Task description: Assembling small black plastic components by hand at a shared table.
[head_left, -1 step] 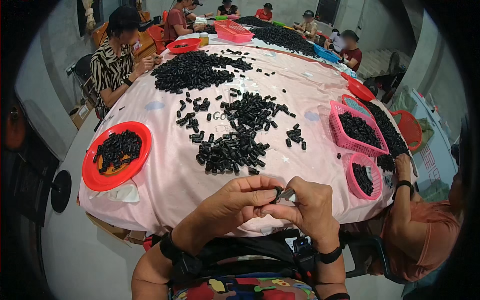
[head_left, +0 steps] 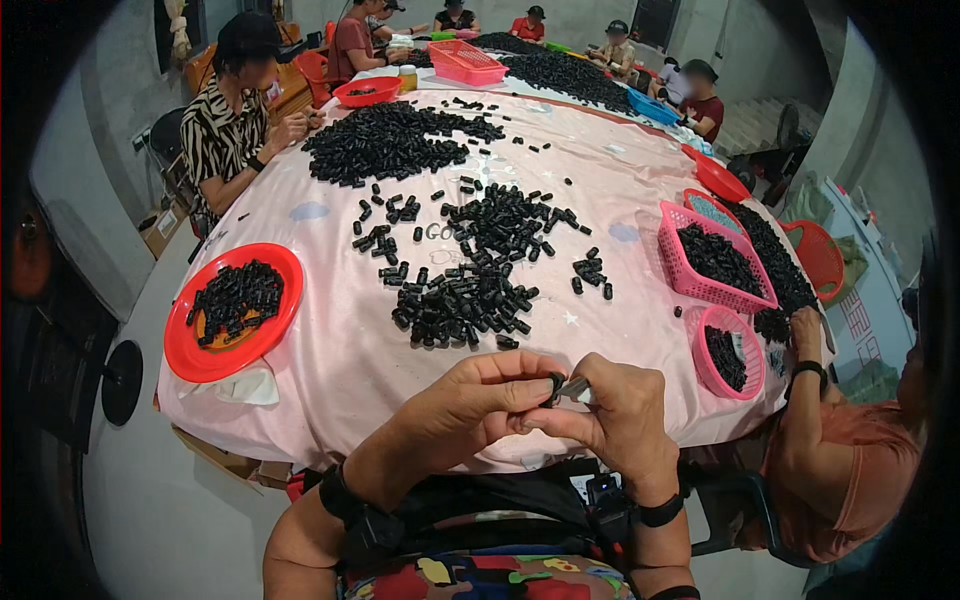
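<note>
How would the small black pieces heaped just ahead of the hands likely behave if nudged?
The black pieces would likely roll, since they look like short, rounded cylinders. They are probably stiff, as none visibly sags or bends, and perhaps light, given how small they look beside the left hand.

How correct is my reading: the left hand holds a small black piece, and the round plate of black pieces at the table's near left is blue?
The colour is wrong: in the head view, the round plate of black pieces is red. The left hand does hold a small black piece.
</note>
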Available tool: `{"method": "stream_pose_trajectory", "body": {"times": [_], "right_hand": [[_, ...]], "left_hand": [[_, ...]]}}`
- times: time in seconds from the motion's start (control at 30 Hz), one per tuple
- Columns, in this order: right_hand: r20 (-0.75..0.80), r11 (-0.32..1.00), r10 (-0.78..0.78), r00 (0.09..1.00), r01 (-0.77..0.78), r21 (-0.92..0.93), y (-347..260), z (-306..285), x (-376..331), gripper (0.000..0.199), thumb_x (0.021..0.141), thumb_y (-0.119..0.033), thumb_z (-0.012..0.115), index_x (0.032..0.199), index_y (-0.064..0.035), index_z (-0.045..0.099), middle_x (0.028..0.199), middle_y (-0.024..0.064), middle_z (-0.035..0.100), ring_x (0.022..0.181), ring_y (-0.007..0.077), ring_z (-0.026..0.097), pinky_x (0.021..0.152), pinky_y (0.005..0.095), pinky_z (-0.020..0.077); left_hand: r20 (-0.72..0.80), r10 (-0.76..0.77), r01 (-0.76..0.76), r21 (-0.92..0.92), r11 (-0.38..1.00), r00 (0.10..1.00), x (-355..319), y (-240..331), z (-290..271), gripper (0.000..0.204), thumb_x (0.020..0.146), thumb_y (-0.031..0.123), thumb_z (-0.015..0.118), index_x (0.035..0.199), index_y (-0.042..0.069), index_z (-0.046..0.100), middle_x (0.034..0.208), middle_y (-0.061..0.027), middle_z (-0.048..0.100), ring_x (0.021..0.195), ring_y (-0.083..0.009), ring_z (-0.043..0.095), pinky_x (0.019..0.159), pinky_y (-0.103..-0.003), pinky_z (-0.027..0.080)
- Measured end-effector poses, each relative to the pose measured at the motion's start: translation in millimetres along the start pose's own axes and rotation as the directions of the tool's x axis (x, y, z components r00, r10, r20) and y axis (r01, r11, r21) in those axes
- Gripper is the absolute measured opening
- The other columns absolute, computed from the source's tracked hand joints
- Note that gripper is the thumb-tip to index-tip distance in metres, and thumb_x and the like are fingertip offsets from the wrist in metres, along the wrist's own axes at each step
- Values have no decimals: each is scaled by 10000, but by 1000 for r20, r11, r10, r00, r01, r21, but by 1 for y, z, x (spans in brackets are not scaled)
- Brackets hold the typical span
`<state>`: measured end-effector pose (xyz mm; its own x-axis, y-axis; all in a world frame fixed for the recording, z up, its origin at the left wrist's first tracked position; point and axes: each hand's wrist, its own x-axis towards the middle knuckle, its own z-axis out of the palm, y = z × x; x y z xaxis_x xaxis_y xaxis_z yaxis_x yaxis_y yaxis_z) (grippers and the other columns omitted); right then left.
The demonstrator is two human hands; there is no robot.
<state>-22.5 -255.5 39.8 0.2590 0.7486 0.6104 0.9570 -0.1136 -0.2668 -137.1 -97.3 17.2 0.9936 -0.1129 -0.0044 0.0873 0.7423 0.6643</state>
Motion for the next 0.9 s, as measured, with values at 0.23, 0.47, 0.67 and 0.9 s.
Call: {"method": "stream_pose_trajectory", "body": {"times": [0.23,0.47,0.67,0.9], "right_hand": [[1,1000,-9,1000,9,-23,1,1,0,535,672,-542,743,650,-87,462,491,59,461,410,232,517,384,324,369],[10,999,-4,1000,4,-42,0,0,0,541,669,-545,741,640,-90,450,488,53,460,402,222,510,380,322,362],[4,999,-17,1000,17,-50,1,0,1,542,676,-545,734,631,-89,445,486,51,455,394,218,498,379,316,357],[17,998,-20,1000,21,-58,1,1,1,534,676,-534,739,624,-88,451,484,48,460,395,214,503,378,314,360]], "left_hand": [[-4,6,-6,-18,1000,1000,0,-1,-1,277,905,88,573,1164,-2,537,1112,-91,591,993,-143,587,877,-275,488],[-31,13,-13,0,1000,999,1,-2,-2,272,898,76,576,1157,-1,548,1088,-89,602,986,-147,592,875,-281,491],[-31,18,-18,5,1000,999,1,-2,-2,269,891,78,585,1147,3,557,1078,-85,604,983,-147,592,883,-280,484],[-28,24,-24,-4,1000,999,2,-5,-4,267,890,83,588,1144,6,559,1069,-83,607,979,-152,593,892,-285,478]]}}
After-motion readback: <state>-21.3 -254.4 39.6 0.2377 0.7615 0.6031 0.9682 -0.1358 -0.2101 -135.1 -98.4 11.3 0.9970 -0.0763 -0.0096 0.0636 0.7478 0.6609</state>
